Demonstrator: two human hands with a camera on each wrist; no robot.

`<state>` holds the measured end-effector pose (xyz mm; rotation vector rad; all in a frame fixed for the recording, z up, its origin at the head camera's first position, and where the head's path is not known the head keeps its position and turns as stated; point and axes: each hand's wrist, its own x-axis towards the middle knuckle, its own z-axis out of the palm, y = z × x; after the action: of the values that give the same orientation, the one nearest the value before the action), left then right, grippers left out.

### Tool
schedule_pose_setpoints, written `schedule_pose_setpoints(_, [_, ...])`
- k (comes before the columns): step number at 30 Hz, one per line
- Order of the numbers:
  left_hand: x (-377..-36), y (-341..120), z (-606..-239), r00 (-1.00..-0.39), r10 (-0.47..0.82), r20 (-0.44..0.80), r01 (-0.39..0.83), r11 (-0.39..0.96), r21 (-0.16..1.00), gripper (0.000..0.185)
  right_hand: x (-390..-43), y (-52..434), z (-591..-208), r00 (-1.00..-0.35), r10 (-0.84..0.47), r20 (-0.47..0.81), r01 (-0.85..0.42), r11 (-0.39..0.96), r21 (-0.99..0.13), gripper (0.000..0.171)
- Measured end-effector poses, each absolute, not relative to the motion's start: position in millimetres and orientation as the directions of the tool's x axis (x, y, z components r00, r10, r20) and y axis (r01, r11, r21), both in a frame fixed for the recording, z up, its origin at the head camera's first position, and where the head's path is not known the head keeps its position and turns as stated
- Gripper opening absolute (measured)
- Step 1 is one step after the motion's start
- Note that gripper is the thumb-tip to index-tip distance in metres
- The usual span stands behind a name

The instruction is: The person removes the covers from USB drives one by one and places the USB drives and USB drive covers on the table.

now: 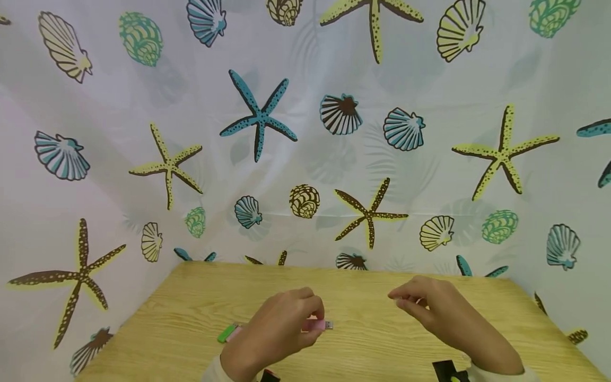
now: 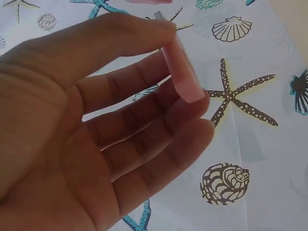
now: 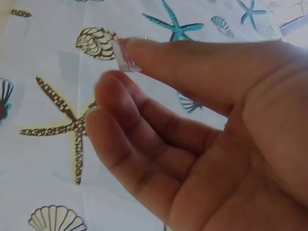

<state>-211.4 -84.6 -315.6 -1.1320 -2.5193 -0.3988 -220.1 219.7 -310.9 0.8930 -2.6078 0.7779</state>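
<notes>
My left hand [image 1: 312, 317] pinches a small pink USB stick [image 1: 319, 324] just above the wooden table [image 1: 191, 313], its metal plug pointing right. In the left wrist view the pink stick [image 2: 180, 72] sits between thumb and fingertips [image 2: 195, 108]. My right hand [image 1: 403, 300] hovers a short way to the right of the stick. Its thumb and forefinger pinch a small pale, see-through cap [image 3: 126, 57]. The hands are apart and do not touch.
A green stick with a pale end [image 1: 228, 333] lies on the table just left of my left hand. A curtain with shells and starfish [image 1: 258, 116] closes in the table at the back and on both sides. A black wrist mount [image 1: 446, 370] shows at the bottom edge.
</notes>
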Motion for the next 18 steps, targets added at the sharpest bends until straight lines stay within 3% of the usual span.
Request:
schedule_pose_setpoints(5, [-211, -85, -325, -0.633, 0.648, 0.424, 0.738, 0.670, 0.079, 0.013, -235, 232, -321, -0.859, -0.349, 0.374, -0.495, 0.754, -0.433, 0.015])
schedule_pose_setpoints(9, [-213, -88, -335, -0.686, 0.636, 0.353, 0.706, 0.700, 0.109, 0.017, -249, 243, -334, -0.919, -0.236, 0.315, -0.370, 0.790, -0.489, 0.013])
schedule_pose_setpoints(18, [-228, -92, -366, -0.764, 0.602, 0.232, 0.640, 0.754, 0.150, 0.021, -269, 266, -364, -0.966, -0.104, 0.238, -0.221, 0.809, -0.545, 0.012])
